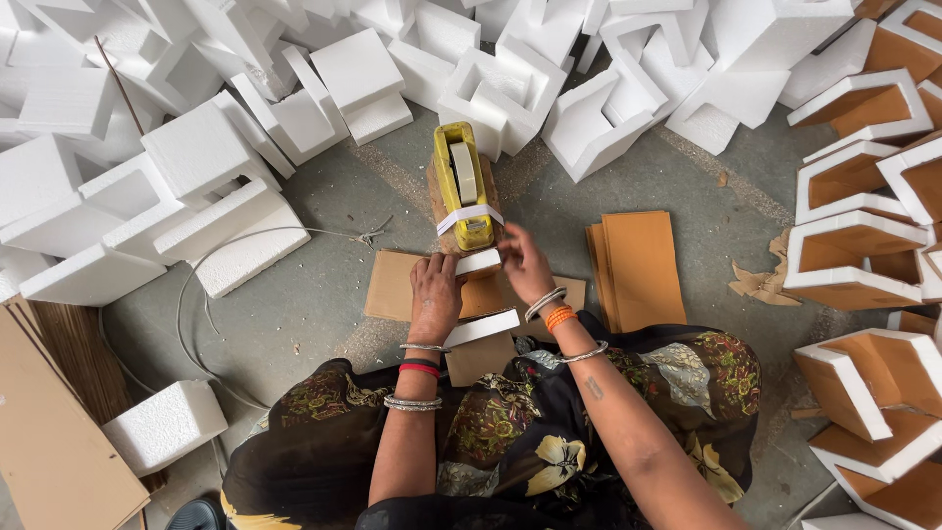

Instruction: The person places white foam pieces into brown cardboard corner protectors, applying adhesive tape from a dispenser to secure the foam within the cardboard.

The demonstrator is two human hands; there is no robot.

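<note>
- I see the floor (pixel 324 294) filling the frame: grey, rough concrete with dust and scraps.
- Across the top and the upper left lies a foam pile (pixel 294 88), white, grainy blocks cut into L and U shapes, heaped loosely.
- Down the right edge runs a lined stack (pixel 854 245): the same white corner pieces, each with smooth brown card faced into its hollow.
- At the lower left I see a big flat board (pixel 49 442) of brown card, with a single foam block (pixel 165 425) just beside it.
- Right of centre lie card sheets (pixel 638 265), tan rectangles stacked flat on the floor.
- A thin grey cable (pixel 196 285) loops over the floor at centre left.
- In the centre stands a yellow tape dispenser (pixel 463 186), hard plastic, mounted on a wood block, with a pale strip of tape across its near end.
- The foam piece (pixel 479 263), a small white block with card under it, sits at the near end of the dispenser, just below frame centre.
- My left hand (pixel 435 285) is closed on the left end of that piece, fingers curled over it.
- My right hand (pixel 525 263) grips its right end, fingers bent down onto it.
- Both wrists carry metal bangles, with red and orange bands.
- A second strip (pixel 481 329) of white foam on card rests between the forearms, over the dark flowered cloth in the lap.
</note>
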